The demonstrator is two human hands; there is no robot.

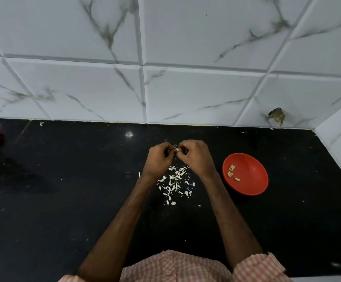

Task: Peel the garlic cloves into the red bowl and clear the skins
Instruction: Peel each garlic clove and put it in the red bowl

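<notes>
Left hand [159, 159] and right hand [196, 157] meet, fingers curled, both pinching one garlic clove [176, 149] (skin fraying upward). Directly beneath, on the black worktop [63, 200], lies the skins pile [175, 183]; right of it, the red bowl [253, 184] holds peeled cloves [231, 171].

Countertop [63, 200]: blk stone, polished, glossy (a light spot reflects in it). Wall tiles [206, 37]: white marble-look ceramic, smooth, semi-gloss. Red bowl [251, 180]: prob. plastic, smooth, low sheen. Skins [174, 183]: thin, papery, matt; same on garlic clove [177, 149]. Shirt [175, 267]: woven checked cloth, matt.
</notes>
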